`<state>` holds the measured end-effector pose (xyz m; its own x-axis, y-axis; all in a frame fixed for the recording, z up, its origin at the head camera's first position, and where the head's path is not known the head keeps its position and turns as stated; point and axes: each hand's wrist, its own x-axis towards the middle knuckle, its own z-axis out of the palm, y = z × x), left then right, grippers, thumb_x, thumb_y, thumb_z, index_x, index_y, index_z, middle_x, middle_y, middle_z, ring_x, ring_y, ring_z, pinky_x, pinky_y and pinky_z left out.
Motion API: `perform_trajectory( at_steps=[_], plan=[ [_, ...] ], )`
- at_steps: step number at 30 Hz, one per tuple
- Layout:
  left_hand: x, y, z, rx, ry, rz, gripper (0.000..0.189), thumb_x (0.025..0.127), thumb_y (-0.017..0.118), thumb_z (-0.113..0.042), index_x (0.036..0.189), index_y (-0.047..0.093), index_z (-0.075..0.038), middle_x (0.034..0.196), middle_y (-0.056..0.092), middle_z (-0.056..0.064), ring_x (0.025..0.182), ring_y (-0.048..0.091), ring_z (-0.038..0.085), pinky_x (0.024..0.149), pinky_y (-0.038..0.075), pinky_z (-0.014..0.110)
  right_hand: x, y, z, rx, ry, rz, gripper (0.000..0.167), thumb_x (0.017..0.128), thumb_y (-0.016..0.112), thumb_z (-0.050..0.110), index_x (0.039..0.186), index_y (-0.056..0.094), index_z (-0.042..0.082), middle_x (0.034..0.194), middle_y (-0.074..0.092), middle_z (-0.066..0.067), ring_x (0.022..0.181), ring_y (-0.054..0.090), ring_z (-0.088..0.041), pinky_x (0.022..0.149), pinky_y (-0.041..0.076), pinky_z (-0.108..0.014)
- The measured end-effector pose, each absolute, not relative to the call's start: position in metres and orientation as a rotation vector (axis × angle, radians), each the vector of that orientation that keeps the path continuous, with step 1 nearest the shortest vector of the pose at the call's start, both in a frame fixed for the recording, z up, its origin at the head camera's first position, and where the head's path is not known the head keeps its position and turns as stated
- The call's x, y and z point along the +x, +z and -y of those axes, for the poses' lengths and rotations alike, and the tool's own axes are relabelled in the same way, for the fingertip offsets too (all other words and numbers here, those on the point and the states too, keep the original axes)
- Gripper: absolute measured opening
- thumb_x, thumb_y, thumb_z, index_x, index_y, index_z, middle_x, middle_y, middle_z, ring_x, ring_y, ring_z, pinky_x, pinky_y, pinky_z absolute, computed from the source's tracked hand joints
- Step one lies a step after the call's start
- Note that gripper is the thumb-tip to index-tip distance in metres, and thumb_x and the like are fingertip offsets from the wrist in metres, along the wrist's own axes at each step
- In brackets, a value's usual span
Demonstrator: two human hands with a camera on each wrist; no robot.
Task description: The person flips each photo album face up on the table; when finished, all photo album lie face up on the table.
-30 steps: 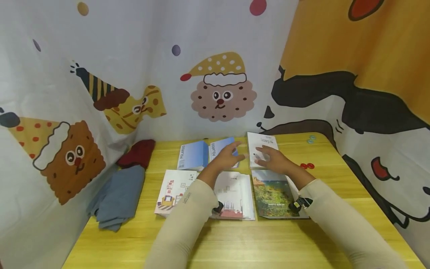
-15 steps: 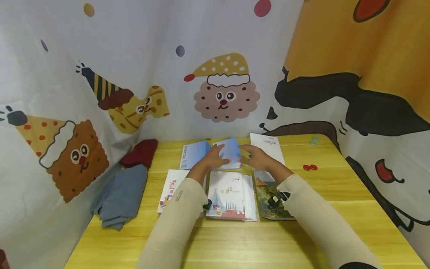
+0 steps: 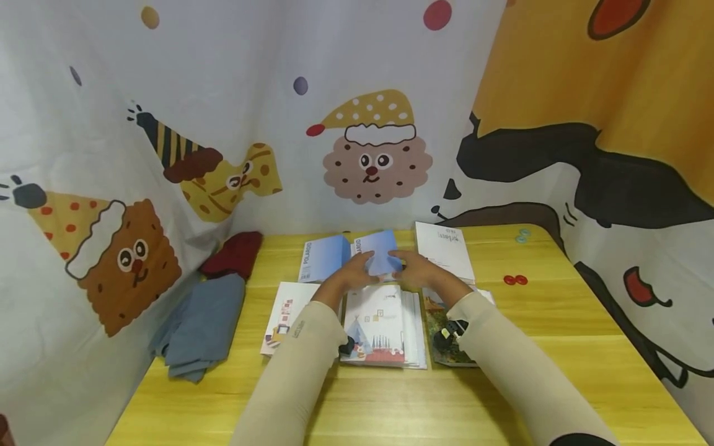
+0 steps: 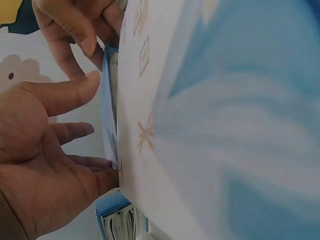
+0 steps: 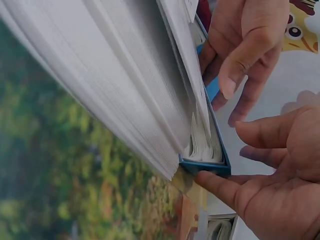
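Observation:
At the back middle of the table lies a blue photo album [image 3: 380,246] marked POLAROID, with both hands at its sides. My left hand [image 3: 356,272] is at its left edge, its lower fingers right at the cover in the left wrist view. My right hand [image 3: 415,270] is at the opposite edge; in the right wrist view, one extended fingertip meets the album's blue corner [image 5: 207,167]. Both thumbs stay raised off the cover. Just in front lies a white album [image 3: 376,325] with a tent picture, its page edges showing on the right.
A second blue album [image 3: 323,259] lies to the left, a white one [image 3: 446,251] to the right. In front are another white album [image 3: 286,316] and a landscape-covered album [image 3: 437,316]. Grey cloth [image 3: 203,322], dark red cloth [image 3: 234,254], red rings [image 3: 515,280] and teal rings [image 3: 522,236] flank them.
Both hands have moved left and down onto the sides of the right blue album. The right hand has left the white album at the back. The view has shifted slightly.

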<state>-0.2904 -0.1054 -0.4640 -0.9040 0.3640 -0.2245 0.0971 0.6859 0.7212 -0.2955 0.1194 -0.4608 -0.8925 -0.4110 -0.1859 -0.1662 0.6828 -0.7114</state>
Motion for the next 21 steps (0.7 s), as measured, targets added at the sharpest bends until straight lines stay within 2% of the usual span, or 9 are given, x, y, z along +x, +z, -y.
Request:
perform_trajectory(
  at_steps=[6, 11, 14, 18, 21],
  plan=[
    [-0.292, -0.463, 0.101, 0.403, 1.130, -2.546, 0.091, 0.100, 0.079, -0.019, 0.175, 0.027, -0.014, 0.183, 0.023, 0.016, 0.170, 0.022, 0.040, 0.138, 0.020, 0.058, -0.292, -0.456, -0.124, -0.462, -1.152, -2.565, 0.068, 0.107, 0.063, 0.011, 0.171, 0.038, 0.013, 0.179, 0.031, -0.020, 0.159, 0.041, -0.049, 0.125, 0.043, -0.064],
    [-0.295, -0.462, 0.097, 0.441, 1.240, -2.526, 0.097, 0.097, 0.079, -0.012, 0.176, 0.021, -0.012, 0.183, 0.024, 0.016, 0.170, 0.022, 0.038, 0.139, 0.019, 0.053, -0.290, -0.450, -0.128, -0.539, -1.309, -2.529, 0.072, 0.107, 0.058, 0.003, 0.173, 0.030, 0.008, 0.181, 0.024, -0.021, 0.160, 0.038, -0.052, 0.127, 0.040, -0.062],
    [-0.295, -0.459, 0.094, 0.438, 1.301, -2.498, 0.101, 0.097, 0.076, -0.006, 0.177, 0.016, -0.014, 0.183, 0.021, 0.017, 0.170, 0.022, 0.038, 0.139, 0.020, 0.053, -0.288, -0.445, -0.129, -0.580, -1.402, -2.485, 0.075, 0.107, 0.056, -0.002, 0.174, 0.025, 0.007, 0.183, 0.019, -0.020, 0.164, 0.031, -0.050, 0.129, 0.038, -0.061],
    [-0.297, -0.458, 0.091, 0.419, 1.430, -2.420, 0.106, 0.096, 0.074, 0.000, 0.178, 0.009, -0.017, 0.183, 0.021, 0.020, 0.168, 0.026, 0.042, 0.137, 0.026, 0.053, -0.284, -0.438, -0.129, -0.637, -1.520, -2.432, 0.075, 0.107, 0.053, -0.007, 0.174, 0.022, 0.005, 0.183, 0.019, -0.020, 0.167, 0.024, -0.046, 0.131, 0.034, -0.061],
    [-0.297, -0.459, 0.091, 0.395, 1.512, -2.364, 0.108, 0.097, 0.074, 0.001, 0.178, 0.006, -0.021, 0.182, 0.022, 0.020, 0.165, 0.030, 0.046, 0.135, 0.030, 0.056, -0.283, -0.437, -0.129, -0.666, -1.587, -2.421, 0.073, 0.107, 0.053, -0.008, 0.174, 0.025, 0.004, 0.181, 0.024, -0.020, 0.168, 0.025, -0.044, 0.133, 0.032, -0.060]
  ],
)
